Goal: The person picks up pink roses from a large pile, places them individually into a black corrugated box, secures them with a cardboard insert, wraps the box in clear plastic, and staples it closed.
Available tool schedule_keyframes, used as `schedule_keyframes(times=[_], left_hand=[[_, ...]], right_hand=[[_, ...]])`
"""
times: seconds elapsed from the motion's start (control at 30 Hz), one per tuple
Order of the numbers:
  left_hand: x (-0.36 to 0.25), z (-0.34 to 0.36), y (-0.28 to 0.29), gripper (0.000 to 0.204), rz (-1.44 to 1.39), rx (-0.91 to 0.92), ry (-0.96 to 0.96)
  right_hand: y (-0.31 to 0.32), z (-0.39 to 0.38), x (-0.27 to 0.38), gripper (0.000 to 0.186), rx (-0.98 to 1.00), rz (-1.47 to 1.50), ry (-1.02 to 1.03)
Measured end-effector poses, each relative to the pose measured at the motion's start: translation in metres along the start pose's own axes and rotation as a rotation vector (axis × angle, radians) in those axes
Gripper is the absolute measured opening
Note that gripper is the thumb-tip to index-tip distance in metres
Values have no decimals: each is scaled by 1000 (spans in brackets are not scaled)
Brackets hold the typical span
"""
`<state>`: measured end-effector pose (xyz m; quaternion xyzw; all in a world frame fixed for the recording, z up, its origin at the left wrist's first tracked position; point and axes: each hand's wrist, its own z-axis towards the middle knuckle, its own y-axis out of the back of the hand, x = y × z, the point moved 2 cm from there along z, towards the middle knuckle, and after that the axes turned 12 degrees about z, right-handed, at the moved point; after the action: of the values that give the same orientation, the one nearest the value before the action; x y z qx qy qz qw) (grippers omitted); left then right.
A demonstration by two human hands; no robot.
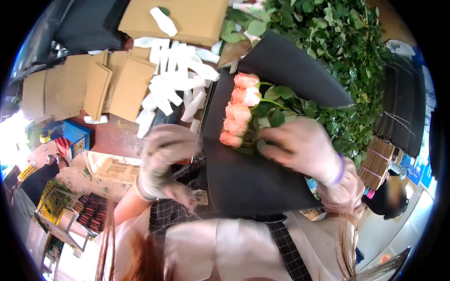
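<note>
A row of several pink roses lies on black ribbed wrapping sheet, heads to the left, leafy stems to the right. The sheet's far flap stands raised behind them. My right hand, in a pale glove, bends its fingers over the leaves and stems beside the nearest rose; what lies between the fingertips is hidden. To the left of the sheet, my gloved left hand is blurred, with thumb and fingers spread apart and nothing seen between them. White mesh flower sleeves lie heaped beyond it.
Flat brown cardboard pieces and a cardboard stack lie at the far left. A large mass of green rose foliage fills the far right. Black sheets are stacked at right. A person is at the right edge.
</note>
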<state>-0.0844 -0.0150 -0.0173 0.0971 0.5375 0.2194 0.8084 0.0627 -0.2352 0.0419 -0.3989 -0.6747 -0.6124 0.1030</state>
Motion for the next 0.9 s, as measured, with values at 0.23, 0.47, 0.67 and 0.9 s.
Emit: schedule_keyframes(times=[0.23,0.47,0.67,0.9], left_hand=[[21,62,-44,31,104,70,384],[87,46,-19,26,178,-166,497],[131,-25,112,80,1275,-149,810],[142,-14,140,91,954,147,1160]], right_hand=[[53,-68,61,38,-629,599,387],[-40,30,-9,81,-7,-220,144],[-58,30,-13,91,-39,-266,-143],[-48,37,5,91,112,-404,-303]])
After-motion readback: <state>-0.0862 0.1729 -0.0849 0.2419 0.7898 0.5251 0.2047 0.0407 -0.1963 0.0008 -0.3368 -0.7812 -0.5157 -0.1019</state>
